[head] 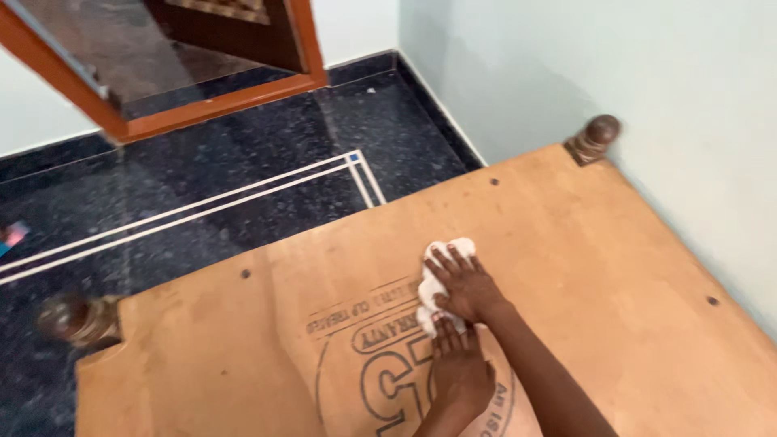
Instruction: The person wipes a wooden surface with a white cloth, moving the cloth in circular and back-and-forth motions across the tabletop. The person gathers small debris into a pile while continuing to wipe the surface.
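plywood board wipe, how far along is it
Done: cannot tell, no wiped patch stands out. In hand: both hands, right hand and left hand, press a white cloth near the middle of the plywood board. Left: likely the edges and corners.

A home bedroom: plywood bed base, granite floor, wooden door.

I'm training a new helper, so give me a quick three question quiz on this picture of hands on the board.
1. True or false: both hands press the white cloth on the plywood board.
2. Which hand lies farther from the camera: A left hand, B right hand?
3. Fill in: the floor beside the board is dark speckled ____.

Key: 1 true; 2 B; 3 stone.
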